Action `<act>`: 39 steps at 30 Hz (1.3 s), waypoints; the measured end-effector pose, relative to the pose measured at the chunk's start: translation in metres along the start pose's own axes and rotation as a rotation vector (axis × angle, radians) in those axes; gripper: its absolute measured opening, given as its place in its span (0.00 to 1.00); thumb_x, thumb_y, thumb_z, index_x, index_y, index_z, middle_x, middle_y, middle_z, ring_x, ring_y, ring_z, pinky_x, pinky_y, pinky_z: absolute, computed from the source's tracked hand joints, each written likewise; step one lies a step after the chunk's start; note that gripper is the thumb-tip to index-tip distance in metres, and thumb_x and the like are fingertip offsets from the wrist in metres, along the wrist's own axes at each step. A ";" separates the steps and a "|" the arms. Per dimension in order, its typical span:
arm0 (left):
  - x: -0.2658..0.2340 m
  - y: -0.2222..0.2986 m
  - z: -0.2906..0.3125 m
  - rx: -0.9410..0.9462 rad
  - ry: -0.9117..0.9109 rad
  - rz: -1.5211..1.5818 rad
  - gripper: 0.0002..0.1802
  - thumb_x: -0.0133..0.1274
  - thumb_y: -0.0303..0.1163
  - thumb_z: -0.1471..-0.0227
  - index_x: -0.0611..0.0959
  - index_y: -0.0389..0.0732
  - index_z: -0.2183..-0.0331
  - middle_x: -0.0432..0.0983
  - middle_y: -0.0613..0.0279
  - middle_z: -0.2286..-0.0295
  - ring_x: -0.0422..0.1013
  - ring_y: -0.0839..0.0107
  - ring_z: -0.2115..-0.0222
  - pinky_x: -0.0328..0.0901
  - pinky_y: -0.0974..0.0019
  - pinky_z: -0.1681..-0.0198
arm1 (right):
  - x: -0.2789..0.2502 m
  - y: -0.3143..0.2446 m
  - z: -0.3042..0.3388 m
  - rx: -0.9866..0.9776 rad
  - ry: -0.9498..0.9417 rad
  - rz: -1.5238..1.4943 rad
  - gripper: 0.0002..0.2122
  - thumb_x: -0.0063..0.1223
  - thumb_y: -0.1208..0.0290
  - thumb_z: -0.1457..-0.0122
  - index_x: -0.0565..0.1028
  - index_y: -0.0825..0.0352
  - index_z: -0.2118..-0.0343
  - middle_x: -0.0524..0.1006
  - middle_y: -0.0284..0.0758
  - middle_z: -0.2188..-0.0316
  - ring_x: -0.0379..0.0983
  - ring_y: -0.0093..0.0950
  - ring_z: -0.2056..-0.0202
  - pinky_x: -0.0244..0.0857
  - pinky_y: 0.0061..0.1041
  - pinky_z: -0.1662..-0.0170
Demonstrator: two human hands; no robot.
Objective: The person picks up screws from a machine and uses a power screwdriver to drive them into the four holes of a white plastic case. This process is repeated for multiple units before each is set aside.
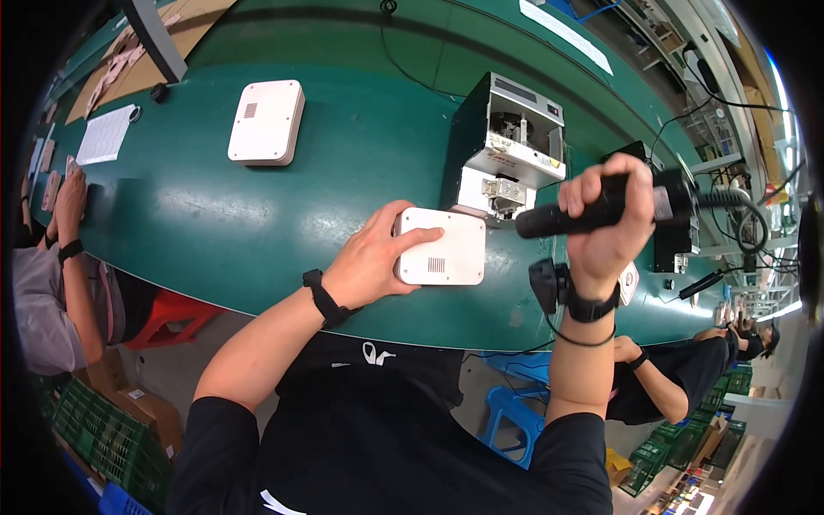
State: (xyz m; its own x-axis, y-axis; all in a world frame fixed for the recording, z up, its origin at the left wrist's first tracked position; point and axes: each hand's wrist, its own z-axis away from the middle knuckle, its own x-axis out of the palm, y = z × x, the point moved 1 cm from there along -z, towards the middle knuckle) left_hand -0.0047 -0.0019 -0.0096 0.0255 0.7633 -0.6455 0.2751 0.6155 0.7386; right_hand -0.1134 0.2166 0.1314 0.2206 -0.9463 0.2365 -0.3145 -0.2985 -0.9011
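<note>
On the green bench (360,163), just before a screw feeder (468,129): white vented housing (461,243), vent face up; left hand (371,257) clasps its left end, thumb across top; raised right hand (614,206) wraps around black corded electric screwdriver (549,220); second white housing (264,129) well apart

Held white box (451,249) appears smooth satin plastic; power screwdriver (554,220), matt black; worktop (360,163), glossy, lightly scuffed.
</note>
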 end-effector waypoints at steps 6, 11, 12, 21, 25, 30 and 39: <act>0.001 0.000 -0.003 0.024 0.001 0.017 0.40 0.72 0.32 0.66 0.78 0.58 0.47 0.61 0.51 0.45 0.67 0.50 0.47 0.68 0.54 0.46 | 0.006 -0.015 0.052 0.058 -0.128 -0.138 0.20 0.46 0.47 0.36 0.66 0.64 0.62 0.68 0.32 0.80 0.64 0.25 0.82 0.62 0.28 0.73; 0.002 0.000 -0.002 0.021 0.018 0.010 0.40 0.72 0.32 0.67 0.78 0.58 0.47 0.61 0.51 0.46 0.67 0.50 0.47 0.68 0.54 0.46 | 0.017 -0.015 0.067 0.062 -0.157 -0.090 0.23 0.49 0.44 0.39 0.65 0.65 0.62 0.68 0.33 0.79 0.65 0.25 0.83 0.62 0.28 0.74; 0.003 -0.001 -0.002 0.017 0.017 0.010 0.41 0.72 0.31 0.67 0.78 0.57 0.47 0.61 0.51 0.46 0.67 0.50 0.47 0.68 0.54 0.46 | 0.018 -0.013 0.068 0.060 -0.148 -0.092 0.24 0.50 0.44 0.40 0.65 0.65 0.62 0.68 0.33 0.79 0.65 0.25 0.83 0.62 0.28 0.74; 0.004 -0.001 0.000 0.046 0.039 0.000 0.41 0.73 0.30 0.69 0.79 0.57 0.48 0.62 0.51 0.47 0.67 0.50 0.48 0.68 0.55 0.45 | 0.017 0.007 0.079 0.072 -0.166 -0.101 0.22 0.52 0.47 0.41 0.64 0.64 0.64 0.69 0.34 0.80 0.65 0.25 0.83 0.62 0.28 0.75; 0.003 0.000 -0.002 0.033 0.030 0.014 0.41 0.73 0.30 0.69 0.79 0.57 0.48 0.62 0.51 0.47 0.67 0.50 0.48 0.68 0.54 0.45 | 0.018 0.007 0.081 0.058 -0.200 -0.088 0.22 0.53 0.48 0.41 0.64 0.64 0.65 0.69 0.34 0.80 0.65 0.25 0.83 0.62 0.28 0.75; 0.003 0.002 -0.005 0.023 -0.007 0.054 0.42 0.73 0.31 0.69 0.79 0.56 0.47 0.62 0.51 0.48 0.67 0.49 0.48 0.68 0.54 0.46 | 0.022 0.002 0.079 0.067 -0.199 -0.055 0.23 0.54 0.47 0.42 0.65 0.65 0.64 0.68 0.33 0.81 0.65 0.25 0.82 0.62 0.28 0.75; 0.023 0.016 -0.013 0.054 0.001 0.007 0.41 0.72 0.32 0.68 0.78 0.57 0.47 0.62 0.50 0.47 0.65 0.48 0.47 0.68 0.54 0.46 | -0.008 -0.004 0.009 -0.166 -0.041 -0.081 0.18 0.44 0.51 0.34 0.67 0.65 0.62 0.68 0.33 0.79 0.64 0.26 0.81 0.61 0.29 0.72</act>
State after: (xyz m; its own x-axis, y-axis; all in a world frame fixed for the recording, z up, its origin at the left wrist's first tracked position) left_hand -0.0120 0.0283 -0.0103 0.0265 0.7677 -0.6403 0.3260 0.5988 0.7315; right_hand -0.1059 0.2260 0.1302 0.2874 -0.9136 0.2878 -0.4417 -0.3930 -0.8065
